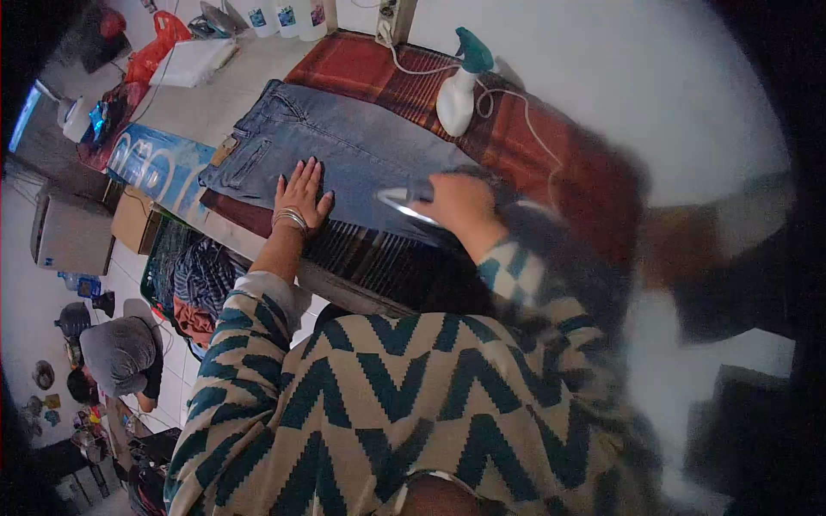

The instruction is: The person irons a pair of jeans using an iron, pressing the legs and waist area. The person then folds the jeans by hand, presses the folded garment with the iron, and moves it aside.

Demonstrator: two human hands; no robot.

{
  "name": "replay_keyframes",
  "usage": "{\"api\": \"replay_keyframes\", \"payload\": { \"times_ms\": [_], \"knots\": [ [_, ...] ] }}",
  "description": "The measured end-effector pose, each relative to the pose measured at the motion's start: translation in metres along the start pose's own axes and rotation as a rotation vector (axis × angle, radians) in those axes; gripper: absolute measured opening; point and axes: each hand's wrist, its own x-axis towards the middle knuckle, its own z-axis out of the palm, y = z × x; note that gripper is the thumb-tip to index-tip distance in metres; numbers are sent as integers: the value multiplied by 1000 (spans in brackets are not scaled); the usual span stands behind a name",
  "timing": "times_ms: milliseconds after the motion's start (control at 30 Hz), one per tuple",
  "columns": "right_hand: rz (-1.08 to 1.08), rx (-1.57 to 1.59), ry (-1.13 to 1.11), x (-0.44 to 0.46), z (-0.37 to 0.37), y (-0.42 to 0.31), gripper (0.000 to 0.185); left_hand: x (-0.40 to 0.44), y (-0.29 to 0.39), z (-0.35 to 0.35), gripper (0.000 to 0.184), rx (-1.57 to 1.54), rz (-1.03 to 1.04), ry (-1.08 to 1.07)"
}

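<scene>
Watching from nearby, I see one pair of jeans [357, 146] spread over a red plaid cloth [361, 64]. The left hand [301, 193] rests flat on the denim, fingers apart, gripping nothing; the right hand [465, 206] is curled around one iron [404, 205] on the jeans. The denim should be soft, floppy and sturdy, easiest to take by its stiffer waistband [245, 125]. The iron is probably weighty and slick underneath, best held from above. I count one spray bottle [456, 103] beyond the jeans and three labelled bottles [287, 19] farther back.
</scene>
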Motion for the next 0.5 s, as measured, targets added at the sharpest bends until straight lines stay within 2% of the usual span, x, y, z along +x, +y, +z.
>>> {"api": "replay_keyframes", "payload": {
  "times_ms": [33, 167, 200, 300, 433, 500],
  "knots": [
    [-45, -29, -121, -6, -4, -4, 50, 1, -2, 0, 68, -3, 3, 6],
    [-49, -53, -110, -30, -4, 2, 52, 0, 1, 0, 67, 25, 4, -17],
    [33, -35, -145, -32, -11, 4, 51, 0, 1, 0, 67, 27, -7, -19],
    [70, -6, -163, -46, -29, 25, 51, 4, -4, 5, 67, 15, 8, 25],
    [-10, -78, -298, -92, -32, 43, 50, 0, 1, -1, 66, 9, 3, 6],
    [33, -83, -308, -106, -37, 53, 49, -3, 3, -3, 65, 31, -13, 12]
  ]
}}
